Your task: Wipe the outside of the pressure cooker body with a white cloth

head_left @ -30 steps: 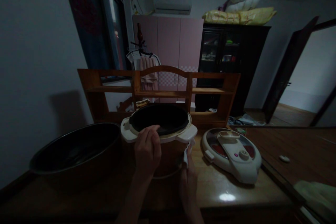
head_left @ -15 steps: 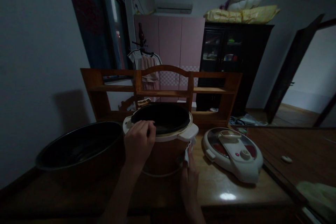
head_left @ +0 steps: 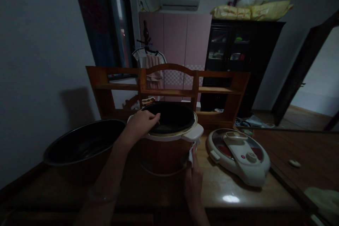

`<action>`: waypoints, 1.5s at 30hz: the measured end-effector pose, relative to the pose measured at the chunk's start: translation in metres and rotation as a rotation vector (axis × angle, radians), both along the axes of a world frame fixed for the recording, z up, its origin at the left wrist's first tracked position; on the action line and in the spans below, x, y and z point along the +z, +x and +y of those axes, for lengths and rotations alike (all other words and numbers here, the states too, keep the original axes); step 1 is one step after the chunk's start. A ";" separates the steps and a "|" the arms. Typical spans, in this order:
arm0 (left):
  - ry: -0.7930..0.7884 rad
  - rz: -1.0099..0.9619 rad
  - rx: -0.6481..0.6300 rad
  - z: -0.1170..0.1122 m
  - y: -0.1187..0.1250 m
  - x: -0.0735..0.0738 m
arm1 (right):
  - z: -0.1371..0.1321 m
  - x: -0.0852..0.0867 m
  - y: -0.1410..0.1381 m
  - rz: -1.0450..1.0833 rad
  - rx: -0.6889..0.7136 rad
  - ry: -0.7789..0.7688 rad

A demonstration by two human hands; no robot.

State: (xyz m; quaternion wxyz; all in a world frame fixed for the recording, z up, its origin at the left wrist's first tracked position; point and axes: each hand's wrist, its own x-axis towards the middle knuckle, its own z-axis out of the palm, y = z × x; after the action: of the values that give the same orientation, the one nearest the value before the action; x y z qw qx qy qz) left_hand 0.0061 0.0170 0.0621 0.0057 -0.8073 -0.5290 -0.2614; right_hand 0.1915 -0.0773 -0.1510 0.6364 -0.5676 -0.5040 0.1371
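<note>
A round electric cooker (head_left: 164, 153) with a brown body, white rim and black inner pot stands on the wooden table, its top uncovered. My left hand (head_left: 143, 123) is closed at the near left of the rim, fingers curled over the dark opening; it covers the rim there, so its exact contact is hidden. Low on the cooker's right side, my right hand (head_left: 194, 176) holds a white cloth (head_left: 194, 150) against the wall, just below the white handle (head_left: 194, 133).
Left of the cooker sits a large dark pot (head_left: 84, 144). To the right lies the cooker's white lid (head_left: 239, 157) with a knob. A wooden shelf rack (head_left: 169, 93) rises behind. Farther right is a brown surface (head_left: 312, 148) with a small white object.
My left hand has moved up and inward over the rim, its forearm now slanting more from the left. The right hand stays with the cloth at the cooker's side. The view has shifted slightly.
</note>
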 end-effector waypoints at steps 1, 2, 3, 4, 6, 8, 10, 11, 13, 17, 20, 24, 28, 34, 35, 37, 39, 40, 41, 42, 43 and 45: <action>-0.012 0.056 -0.009 0.009 -0.001 0.006 | 0.000 0.000 0.000 -0.003 -0.001 0.001; -0.018 0.112 -0.025 0.019 -0.002 0.010 | 0.000 0.000 0.000 -0.003 -0.002 0.004; -0.025 0.152 -0.040 0.027 -0.002 0.013 | 0.000 0.000 0.000 -0.003 0.000 0.008; -0.030 0.186 -0.076 0.035 -0.002 0.015 | -0.001 0.000 0.000 -0.004 0.002 0.011; -0.066 0.224 -0.203 0.049 -0.003 0.017 | -0.001 0.000 0.000 -0.006 0.003 0.010; -0.088 0.247 -0.299 0.058 -0.003 0.019 | 0.000 -0.001 0.000 -0.012 0.002 0.003; -0.097 0.262 -0.307 0.063 -0.003 0.020 | 0.000 -0.001 0.001 -0.014 0.002 0.003; -0.103 0.268 -0.291 0.064 -0.003 0.021 | 0.000 -0.001 0.001 -0.014 0.004 0.007; -0.116 0.279 -0.257 0.064 -0.002 0.023 | 0.000 -0.001 0.000 -0.006 0.006 0.015; -0.063 0.234 -0.245 0.058 -0.001 0.022 | 0.000 0.000 0.000 -0.003 -0.001 0.023; -0.005 0.139 -0.296 0.053 -0.005 0.020 | 0.000 -0.001 0.000 -0.003 0.007 0.029; 0.020 0.143 -0.403 0.052 -0.018 0.018 | 0.000 -0.002 0.000 0.003 0.012 0.024; -0.061 0.159 -0.367 0.057 -0.028 0.012 | -0.001 -0.001 0.000 0.013 0.016 0.021; -0.170 0.061 -0.363 0.056 -0.028 -0.002 | -0.001 0.002 0.000 -0.002 0.012 0.025; -0.197 0.033 -0.359 0.056 -0.027 -0.003 | -0.001 0.002 0.000 -0.006 0.011 0.030; -0.258 -0.030 -0.372 0.054 -0.029 -0.002 | -0.001 0.002 0.000 -0.016 0.013 0.037; -0.317 -0.129 -0.404 0.052 -0.035 -0.001 | -0.001 0.001 0.000 -0.018 0.012 0.041; -0.327 -0.195 -0.425 0.050 -0.039 -0.001 | -0.001 0.001 0.000 -0.015 0.010 0.040; -0.320 -0.264 -0.446 0.047 -0.043 -0.002 | -0.001 0.000 0.000 -0.009 0.010 0.037; -0.299 -0.326 -0.468 0.044 -0.047 -0.004 | -0.001 0.000 0.000 -0.003 0.011 0.031; -0.266 -0.377 -0.492 0.041 -0.051 -0.008 | -0.001 0.000 0.000 0.002 0.013 0.027; -0.198 -0.440 -0.526 0.035 -0.056 -0.018 | -0.001 -0.001 0.000 0.016 0.015 0.018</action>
State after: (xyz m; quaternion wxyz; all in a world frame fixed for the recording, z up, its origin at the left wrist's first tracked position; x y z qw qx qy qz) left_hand -0.0501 0.0519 0.0438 -0.2543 -0.8368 -0.3145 -0.3691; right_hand 0.1910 -0.0783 -0.1516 0.6444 -0.5568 -0.5046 0.1418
